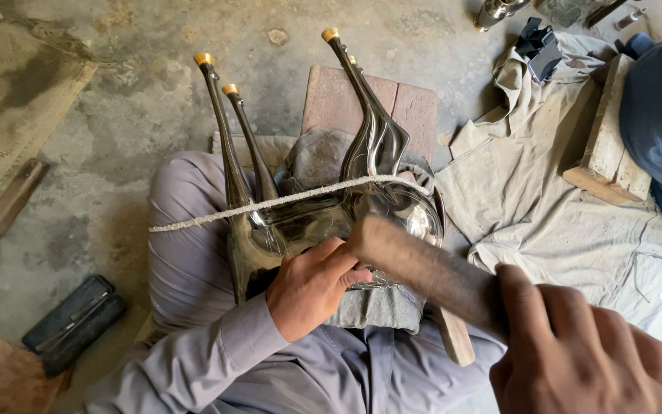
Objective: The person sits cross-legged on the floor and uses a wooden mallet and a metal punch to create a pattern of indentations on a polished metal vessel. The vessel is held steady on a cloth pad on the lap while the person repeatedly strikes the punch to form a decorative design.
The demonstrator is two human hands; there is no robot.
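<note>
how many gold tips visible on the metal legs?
3 clear: two on the left legs, one atop the right leg. A fourth seems to peek out just behind that one, mostly hidden.

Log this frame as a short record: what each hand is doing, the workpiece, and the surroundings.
left hand: grips the shiny dark metal stand with four gold-tipped legs, legs pointing away
right hand: fingers closed on a fuzzy brown wooden-handled tool laid against the stand
cord: white rope stretched across the legs
support: red brick block
nearby: beige cloth, concrete floor
</note>
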